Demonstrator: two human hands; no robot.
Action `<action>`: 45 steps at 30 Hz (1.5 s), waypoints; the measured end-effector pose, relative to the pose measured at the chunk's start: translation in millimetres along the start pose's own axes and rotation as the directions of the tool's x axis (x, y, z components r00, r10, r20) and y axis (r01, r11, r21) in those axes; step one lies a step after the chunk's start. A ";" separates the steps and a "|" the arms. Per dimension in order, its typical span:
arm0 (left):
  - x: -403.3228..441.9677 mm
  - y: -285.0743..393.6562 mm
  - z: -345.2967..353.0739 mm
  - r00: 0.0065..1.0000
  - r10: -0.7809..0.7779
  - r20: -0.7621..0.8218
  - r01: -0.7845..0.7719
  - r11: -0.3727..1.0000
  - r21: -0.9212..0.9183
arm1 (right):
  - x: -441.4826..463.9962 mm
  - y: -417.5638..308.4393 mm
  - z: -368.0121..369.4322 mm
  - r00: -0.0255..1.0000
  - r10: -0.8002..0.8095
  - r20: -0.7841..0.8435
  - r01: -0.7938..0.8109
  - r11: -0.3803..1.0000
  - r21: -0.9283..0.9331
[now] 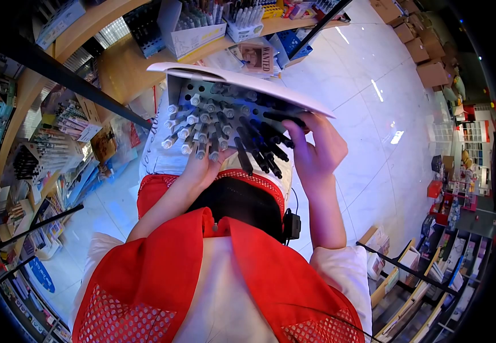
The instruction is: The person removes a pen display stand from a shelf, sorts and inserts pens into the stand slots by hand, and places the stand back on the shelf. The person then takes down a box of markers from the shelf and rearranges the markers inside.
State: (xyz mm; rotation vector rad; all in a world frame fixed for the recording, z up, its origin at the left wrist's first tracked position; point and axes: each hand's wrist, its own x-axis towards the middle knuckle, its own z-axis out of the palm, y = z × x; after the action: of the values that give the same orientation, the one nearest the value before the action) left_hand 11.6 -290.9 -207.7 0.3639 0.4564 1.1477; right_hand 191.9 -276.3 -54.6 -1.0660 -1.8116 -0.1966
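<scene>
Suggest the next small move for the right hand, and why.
I'd probably tilt the held black pen into line with the other black pens: in the right hand it lies nearly crosswise, while they slant toward the wearer. The left hand is already at the pen box.

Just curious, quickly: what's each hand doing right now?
Left hand: at the near side of the pen box; fingers mostly hidden, so open or closed can't be told.
Right hand: closed, apparently pinching a black pen.
</scene>
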 end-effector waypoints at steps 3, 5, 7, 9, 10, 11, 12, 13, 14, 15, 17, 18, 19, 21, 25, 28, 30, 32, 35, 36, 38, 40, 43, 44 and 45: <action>-2.6 1.1 10.6 0.978 -0.046 -0.202 0.034 0.997 -0.062 | 2.4 3.6 4.1 0.997 0.067 0.050 -0.068 0.997 0.027; -3.7 1.6 8.3 0.988 -0.059 -0.140 0.046 0.995 -0.094 | 5.9 2.1 5.1 0.977 0.171 0.125 -0.179 0.982 0.053; -3.7 5.1 13.1 0.992 -0.078 -0.103 0.067 0.993 -0.102 | 8.4 5.3 7.8 0.950 0.234 0.209 -0.254 0.964 0.074; -3.0 5.7 17.5 0.982 -0.117 -0.152 0.105 0.991 -0.083 | 10.3 7.6 8.7 0.904 0.314 0.290 -0.355 0.930 0.098; -2.8 3.2 15.0 0.977 -0.132 -0.169 0.118 0.989 -0.091 | 11.3 8.3 8.7 0.884 0.344 0.318 -0.385 0.919 0.078; -2.4 1.5 13.9 0.971 -0.147 -0.186 0.131 0.986 -0.099 | 12.3 8.8 8.4 0.861 0.373 0.345 -0.416 0.908 0.057; -1.9 2.3 17.4 0.971 -0.141 -0.191 0.126 0.988 -0.090 | 13.0 9.5 8.4 0.837 0.403 0.370 -0.445 0.895 0.034; -0.9 4.7 23.7 0.971 -0.137 -0.194 0.123 0.989 -0.081 | 13.5 10.8 10.0 0.858 0.398 0.326 -0.438 0.897 0.056; -0.2 7.0 28.2 0.971 -0.132 -0.197 0.120 0.990 -0.070 | 14.1 12.3 12.4 0.875 0.394 0.280 -0.430 0.900 0.078; 0.4 8.4 30.5 0.971 -0.129 -0.202 0.119 0.991 -0.062 | 14.8 13.2 14.2 0.891 0.388 0.236 -0.420 0.902 0.101; 1.7 10.0 32.9 0.970 -0.118 -0.213 0.109 0.993 -0.049 | 19.0 15.2 12.6 0.909 0.357 0.217 -0.377 0.924 0.062; 1.9 8.9 29.4 0.972 -0.115 -0.203 0.107 0.993 -0.053 | 21.9 15.8 11.1 0.917 0.340 0.209 -0.356 0.933 0.042; 2.2 6.8 23.0 0.975 -0.114 -0.192 0.105 0.993 -0.055 | 25.4 15.9 9.7 0.912 0.321 0.257 -0.339 0.940 0.027; 2.1 6.4 19.1 0.976 -0.113 -0.189 0.105 0.993 -0.052 | 33.3 15.4 7.1 0.893 0.286 0.347 -0.304 0.953 -0.003; 1.1 6.6 20.5 0.973 -0.079 -0.219 0.073 0.997 -0.033 | 44.7 14.8 7.6 0.874 0.223 0.431 -0.183 0.974 -0.134; 0.6 6.4 23.4 0.971 -0.024 -0.239 0.022 1.000 -0.010 | 46.8 14.6 12.8 0.856 0.239 0.458 -0.182 0.969 -0.167; 0.6 6.3 24.0 0.967 0.012 -0.256 -0.009 1.000 0.015 | 45.9 16.3 16.6 0.834 0.272 0.480 -0.227 0.962 -0.150; 0.3 5.3 24.1 0.960 0.041 -0.277 -0.029 0.999 0.046 | 43.8 17.8 20.5 0.828 0.313 0.465 -0.273 0.950 -0.152; 0.7 6.1 24.2 0.965 0.044 -0.258 -0.027 0.997 0.068 | 43.4 15.3 22.5 0.807 0.364 0.465 -0.313 0.931 -0.186; 0.6 5.6 24.0 0.962 0.040 -0.271 -0.028 0.999 0.046 | 43.4 14.5 22.6 0.798 0.378 0.469 -0.320 0.926 -0.201; 0.1 4.0 23.2 0.954 0.030 -0.299 -0.031 1.000 0.003 | 39.5 15.7 23.6 0.841 0.334 0.425 -0.311 0.942 -0.124; 0.1 7.0 26.8 0.961 0.030 -0.276 -0.025 0.999 0.019 | 37.0 14.6 23.4 0.874 0.310 0.374 -0.306 0.949 -0.073; -0.3 8.6 29.1 0.964 0.022 -0.267 -0.014 0.999 0.034 | 34.3 8.4 22.3 0.906 0.297 0.300 -0.296 0.954 -0.050; -0.4 8.9 29.5 0.963 0.020 -0.267 -0.010 0.999 0.038 | 34.5 5.4 21.5 0.915 0.290 0.280 -0.287 0.957 -0.054; -0.7 9.2 30.5 0.964 0.016 -0.265 -0.010 1.000 0.027 | 34.4 3.5 21.0 0.924 0.283 0.259 -0.277 0.959 -0.058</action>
State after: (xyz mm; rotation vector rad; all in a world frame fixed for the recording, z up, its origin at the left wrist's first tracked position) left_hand 20.1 -289.4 -177.0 0.2353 0.7043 1.2100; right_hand 176.1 -242.7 -38.4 -1.4058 -1.8668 0.1069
